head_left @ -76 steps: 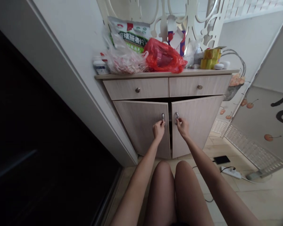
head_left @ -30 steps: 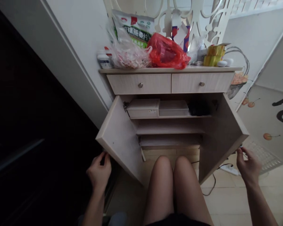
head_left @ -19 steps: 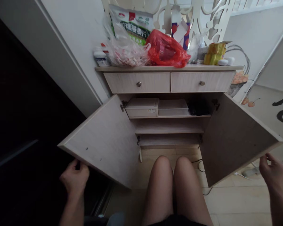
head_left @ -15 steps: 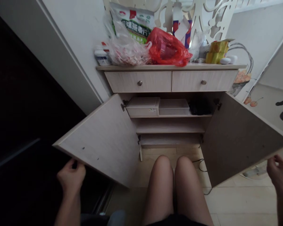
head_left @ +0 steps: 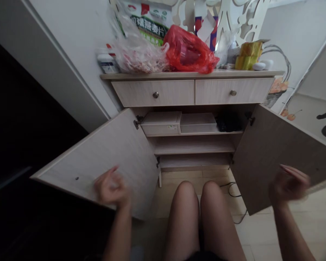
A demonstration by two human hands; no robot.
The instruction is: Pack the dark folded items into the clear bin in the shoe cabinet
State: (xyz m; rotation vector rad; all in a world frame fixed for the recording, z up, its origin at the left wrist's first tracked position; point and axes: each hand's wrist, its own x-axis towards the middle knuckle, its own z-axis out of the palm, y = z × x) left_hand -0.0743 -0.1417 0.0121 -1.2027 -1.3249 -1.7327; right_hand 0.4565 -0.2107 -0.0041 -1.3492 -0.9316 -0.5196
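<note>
A light wood-grain cabinet (head_left: 194, 145) stands in front of me with both doors swung wide. My left hand (head_left: 112, 188) is in front of the inner face of the left door (head_left: 119, 152), blurred, with loosely bent fingers and nothing visible in them. On the other side, my right hand (head_left: 289, 185) hovers before the right door (head_left: 271, 156), fingers half curled and apart, holding nothing. Inside, the top shelf carries a white drawer box (head_left: 161, 125), a translucent bin (head_left: 198, 123) beside it, and a dark bundle (head_left: 228, 122) at the right end.
On the cabinet top (head_left: 222, 74) lie a red plastic bag (head_left: 190, 52), a clear bag (head_left: 143, 58), an oat packet (head_left: 152, 21), a white bottle (head_left: 107, 63) and yellow tape rolls (head_left: 248, 56). My knees are close before the lower shelves. A cable (head_left: 230, 190) runs across the floor.
Both hands have let go of the door edges and moved inward and up, in front of the doors. The left door stands a little wider open. The view has shifted slightly.
</note>
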